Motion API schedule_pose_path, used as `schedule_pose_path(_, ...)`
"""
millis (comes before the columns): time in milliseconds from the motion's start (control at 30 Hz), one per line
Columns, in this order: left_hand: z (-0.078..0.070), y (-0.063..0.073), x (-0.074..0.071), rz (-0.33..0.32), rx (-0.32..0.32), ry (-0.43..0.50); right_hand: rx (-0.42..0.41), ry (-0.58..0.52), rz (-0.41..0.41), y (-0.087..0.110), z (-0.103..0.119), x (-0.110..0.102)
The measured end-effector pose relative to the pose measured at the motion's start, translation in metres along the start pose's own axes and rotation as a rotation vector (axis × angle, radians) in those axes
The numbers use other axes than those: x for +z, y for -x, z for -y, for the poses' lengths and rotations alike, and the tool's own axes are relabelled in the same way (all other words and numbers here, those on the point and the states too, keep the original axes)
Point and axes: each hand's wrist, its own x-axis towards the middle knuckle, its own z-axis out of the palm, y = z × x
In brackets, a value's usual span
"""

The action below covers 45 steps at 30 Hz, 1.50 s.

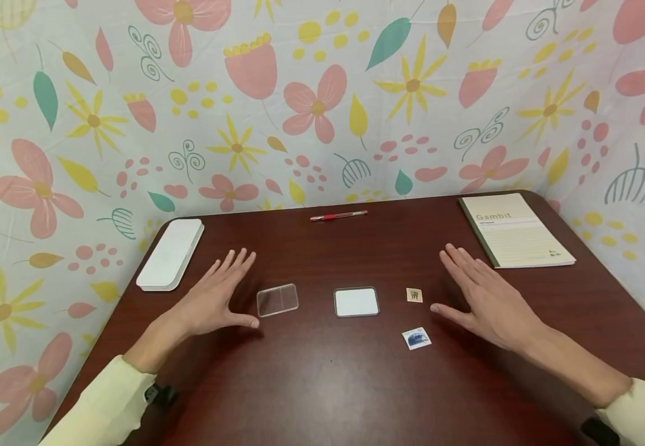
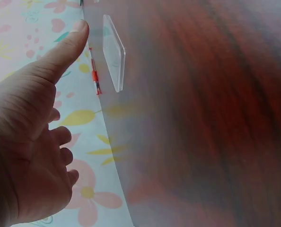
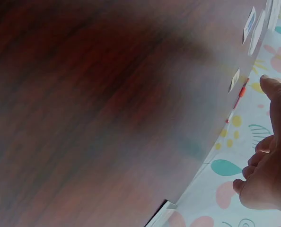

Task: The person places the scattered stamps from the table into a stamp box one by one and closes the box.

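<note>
Plastic cover, white-lined case, brown stamp, blue stamp: we are holding left hand, right hand apart, both empty; edge grip likely suiting stamps.

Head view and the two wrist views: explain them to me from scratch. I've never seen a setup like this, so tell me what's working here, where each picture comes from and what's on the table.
There is no machine, just a person's bare left hand and right hand. The wide picture comes from a camera on the head, looking forward and down. The other two come from cameras on the wrists, each showing its own hand.

On the dark reddish-brown table, a clear rectangular plate lies near the left hand, with a white-faced rectangular piece mid-table. Near the right hand are a tan stamp and a blue stamp. Farther back are a white case, a red pen and a Gambit notebook. Neither hand holds anything.
</note>
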Motion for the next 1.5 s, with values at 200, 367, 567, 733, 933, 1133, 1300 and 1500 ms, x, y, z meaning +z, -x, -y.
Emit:
schedule_pose_path(200,0.0,-0.017,-0.002,0.012,0.013,0.173,0.078,-0.092,0.025,-0.012,-0.001,0.001)
schedule_pose_path(367,-0.003,-0.029,0.0,0.037,-0.02,0.297,0.151,-0.19,0.04,-0.018,0.0,0.006)
schedule_pose_path(567,-0.008,-0.045,0.006,0.033,-0.034,0.331,0.174,-0.275,0.003,-0.023,-0.001,0.013)
schedule_pose_path(733,-0.017,-0.057,0.014,0.042,-0.009,0.367,0.176,-0.367,0.009,-0.028,-0.004,0.018)
schedule_pose_path(933,-0.033,-0.07,0.03,0.057,0.038,0.386,0.169,-0.417,0.006,-0.031,-0.006,0.028)
schedule_pose_path(1133,-0.051,-0.079,0.043,0.05,0.109,0.38,0.18,-0.46,0.026,-0.031,-0.005,0.031)
schedule_pose_path(1300,-0.065,-0.085,0.054,0.048,0.128,0.406,0.197,-0.484,0.045,-0.032,-0.007,0.03)
schedule_pose_path(1500,-0.078,-0.09,0.062,0.011,0.144,0.398,0.212,-0.5,0.053,-0.031,-0.008,0.03)
